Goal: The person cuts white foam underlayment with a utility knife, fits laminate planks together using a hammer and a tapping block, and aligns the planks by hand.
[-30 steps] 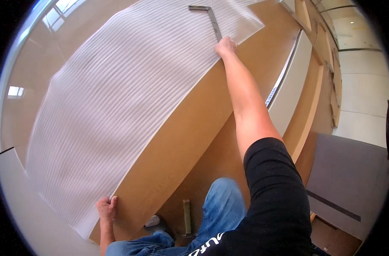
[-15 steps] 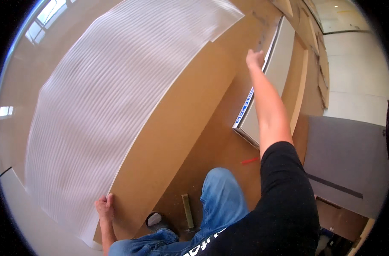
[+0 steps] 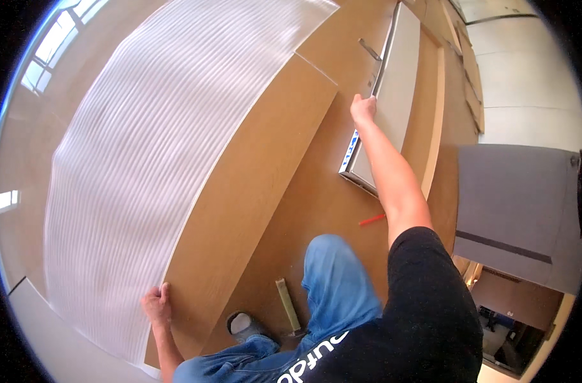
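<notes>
My left hand (image 3: 157,305) is closed at the near edge of a large white ribbed foam sheet (image 3: 157,127), where the sheet meets a long brown board (image 3: 256,166). The foam covers the board's left part and leaves a curved brown strip bare. Farther off, my right hand (image 3: 364,110) is in a fist beside the left side of a long, flat whitish box (image 3: 396,83). What this fist holds, if anything, I cannot make out. Beyond it, a thin grey metal piece (image 3: 369,49) lies against the box's side.
A hammer-like tool with a yellowish handle (image 3: 287,305) stands between my foot (image 3: 245,324) and my knee. A red stick (image 3: 371,219) lies near the box's near end. Right of the box is a raised wooden edge (image 3: 436,127), then a grey panel (image 3: 517,204).
My right hand has come back along the box toward its near end. The view has shifted slightly. A pale line across the board's far end now shows clearly. My left hand stays at the edge.
</notes>
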A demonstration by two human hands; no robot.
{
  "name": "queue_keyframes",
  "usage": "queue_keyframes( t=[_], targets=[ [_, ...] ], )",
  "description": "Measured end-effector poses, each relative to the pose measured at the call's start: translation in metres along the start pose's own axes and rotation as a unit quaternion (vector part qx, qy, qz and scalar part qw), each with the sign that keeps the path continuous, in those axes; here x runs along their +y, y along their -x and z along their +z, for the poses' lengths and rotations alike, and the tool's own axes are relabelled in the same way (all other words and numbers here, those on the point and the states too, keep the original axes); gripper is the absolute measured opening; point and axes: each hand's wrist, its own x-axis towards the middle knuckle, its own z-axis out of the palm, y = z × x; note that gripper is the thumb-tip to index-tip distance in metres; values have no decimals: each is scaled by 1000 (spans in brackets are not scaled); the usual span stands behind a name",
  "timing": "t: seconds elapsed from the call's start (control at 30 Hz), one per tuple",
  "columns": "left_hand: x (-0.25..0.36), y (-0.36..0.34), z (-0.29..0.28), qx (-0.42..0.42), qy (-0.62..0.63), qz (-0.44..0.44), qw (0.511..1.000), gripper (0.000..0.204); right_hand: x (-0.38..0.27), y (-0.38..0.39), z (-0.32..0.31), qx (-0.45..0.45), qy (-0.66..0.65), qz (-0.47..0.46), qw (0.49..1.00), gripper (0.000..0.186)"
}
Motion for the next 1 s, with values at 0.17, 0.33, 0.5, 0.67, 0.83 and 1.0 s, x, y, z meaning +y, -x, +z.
queue_keyframes(
  t=[0.17,0.33,0.5,0.67,0.83,1.0],
  targets=[
    [0,5,-16,9,-34,-15,999,57,64,41,-54,-63,-43,58,995,59],
    [26,-4,30,-43,66,5,997,60,291,-39,-195,118,13,129,984,47],
    [11,0,-26,-1,-32,-21,999,61,245,106,-147,42,314,66,946,48],
    [8,-2,-9,-6,-46,-18,999,61,67,215,-125,-275,-116,-130,946,37],
    [18,7,-7,-3,-9,-22,1000,59,-6,289,-61,-252,-108,-105,956,60],
    [47,6,-14,-15,-13,-28,999,58,-9,292,-23,-361,-160,43,918,49]
  ],
)
